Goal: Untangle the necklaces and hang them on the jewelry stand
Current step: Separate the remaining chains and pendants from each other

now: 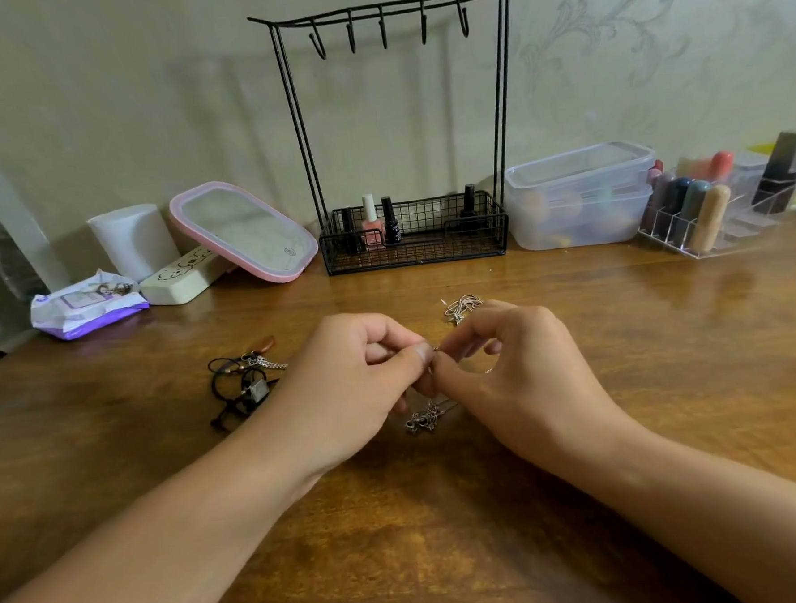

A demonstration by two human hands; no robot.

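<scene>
I had my left hand (368, 373) and right hand (507, 364) both pinching the silver chain (424, 418) above the table (447, 531), probably to tease its knot apart.

Two bare forearms are showing, coming in from the lower corners. No sleeve is covering either arm up to the picture's edge. The left hand (358, 373) is wearing no ring, watch or band, and the right hand (516, 368) is wearing none either. The one thumbnail that is facing the camera, on the left hand, is looking short and unpainted. No glove is covering either hand.
</scene>
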